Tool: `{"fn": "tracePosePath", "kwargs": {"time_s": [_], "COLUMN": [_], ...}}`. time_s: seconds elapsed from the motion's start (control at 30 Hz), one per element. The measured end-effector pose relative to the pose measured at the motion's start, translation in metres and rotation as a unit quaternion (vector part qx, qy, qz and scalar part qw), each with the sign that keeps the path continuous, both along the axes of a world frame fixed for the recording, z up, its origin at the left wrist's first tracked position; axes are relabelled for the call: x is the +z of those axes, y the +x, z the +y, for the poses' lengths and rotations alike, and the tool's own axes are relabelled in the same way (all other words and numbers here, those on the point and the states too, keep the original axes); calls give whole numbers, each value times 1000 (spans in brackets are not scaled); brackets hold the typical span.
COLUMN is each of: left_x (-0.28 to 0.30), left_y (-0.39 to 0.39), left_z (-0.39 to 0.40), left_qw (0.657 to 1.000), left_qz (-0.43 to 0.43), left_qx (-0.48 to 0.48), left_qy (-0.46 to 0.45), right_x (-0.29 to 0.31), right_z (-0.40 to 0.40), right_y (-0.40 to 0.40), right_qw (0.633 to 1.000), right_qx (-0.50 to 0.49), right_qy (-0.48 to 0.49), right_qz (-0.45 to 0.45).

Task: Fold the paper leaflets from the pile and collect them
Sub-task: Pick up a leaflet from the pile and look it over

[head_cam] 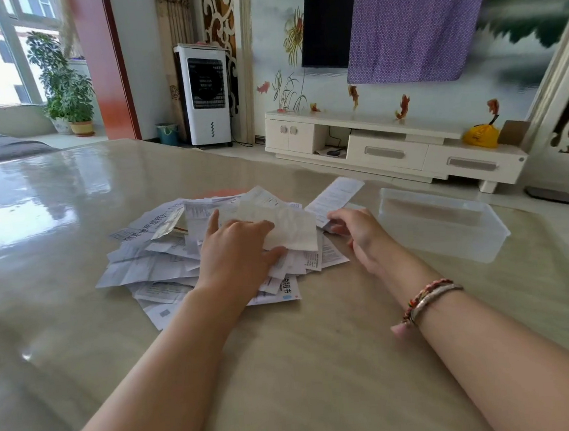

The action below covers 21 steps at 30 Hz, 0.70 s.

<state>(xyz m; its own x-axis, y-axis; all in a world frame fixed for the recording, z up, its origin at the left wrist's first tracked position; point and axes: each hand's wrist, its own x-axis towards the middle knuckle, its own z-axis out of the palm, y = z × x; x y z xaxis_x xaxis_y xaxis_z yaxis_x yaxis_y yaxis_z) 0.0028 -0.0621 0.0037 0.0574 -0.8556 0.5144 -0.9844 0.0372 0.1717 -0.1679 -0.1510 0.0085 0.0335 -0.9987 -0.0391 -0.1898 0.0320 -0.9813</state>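
Glossy table (pixel 69 206) under the fingers. Well beyond the fingertips: white fan unit (pixel 204 95), TV (pixel 326 19) half under purple cloth (pixel 410 22), low cabinet (pixel 390 144), yellow bag (pixel 480 134). Far left of them, potted plant (pixel 65 86).

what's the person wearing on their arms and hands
Both forearms are bare, with no sleeves in view. The right wrist carries stacked bracelets: a braided red and multicoloured cord, a pale silvery band, and a small pink tassel hanging from them. The left hand and right hand show no gloves; no rings are visible.
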Motion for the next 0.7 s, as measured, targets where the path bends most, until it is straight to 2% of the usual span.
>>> {"fn": "tracePosePath", "kwargs": {"time_s": [0.07, 0.2, 0.3, 0.4, 0.47, 0.6, 0.7], "left_x": [1, -1, 8, 11, 9, -2, -8], "left_y": [-1, -3, -10, -28, -45, -67, -69], "left_z": [1, 7, 17, 32, 44, 58, 58], "left_qw": [1000, 996, 983, 954, 930, 903, 907], "left_qz": [5, -16, 96, 255, 321, 362, 335], "left_qx": [-8, -34, -48, -98, -156, -231, -248], "left_qy": [-24, -86, -151, -121, -87, -10, 59], "right_x": [3, 5, 4, 6, 6, 4, 0], "right_z": [1, 23, 47, 70, 79, 96, 104], "right_y": [1, -17, -44, -72, -84, -101, -114], "right_qw": [1000, 998, 986, 972, 964, 964, 954], "right_qx": [18, 33, 49, 100, 113, 126, 126], "right_qy": [17, -30, -96, -153, -177, -207, -220], "right_qz": [4, 44, 131, 149, 163, 111, 160]}}
